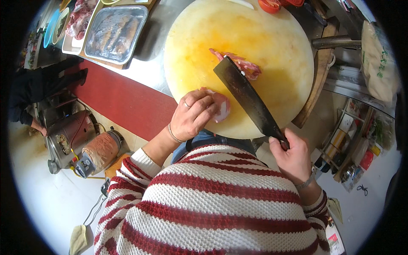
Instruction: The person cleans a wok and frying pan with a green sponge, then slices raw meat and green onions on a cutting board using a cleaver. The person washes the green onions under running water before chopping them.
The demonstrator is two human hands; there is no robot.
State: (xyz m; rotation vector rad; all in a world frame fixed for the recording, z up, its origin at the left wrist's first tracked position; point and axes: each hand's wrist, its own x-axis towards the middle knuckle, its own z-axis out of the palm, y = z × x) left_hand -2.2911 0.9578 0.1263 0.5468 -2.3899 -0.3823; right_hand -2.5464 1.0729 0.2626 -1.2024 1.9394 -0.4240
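Observation:
My left hand [196, 113] rests on the near left part of a round, yellow-stained cutting board [197, 38], its fingers closed around a piece of raw meat [222, 106]. My right hand [291, 153] grips the handle of a dark-bladed cleaver [247, 95] at the board's near right edge. The blade slants up and left over the board, its far end beside a small heap of raw meat strips [250, 68]. The blade hides part of that heap. Between the cleaver and the meat under my left hand lies a gap of bare board.
At the upper left are a film-covered tray [116, 35] and a white tray [72, 47] with raw meat. A cut tomato [270, 5] sits at the board's far edge. Another person [38, 92] stands at far left, near a gas burner canister or similar device [98, 153].

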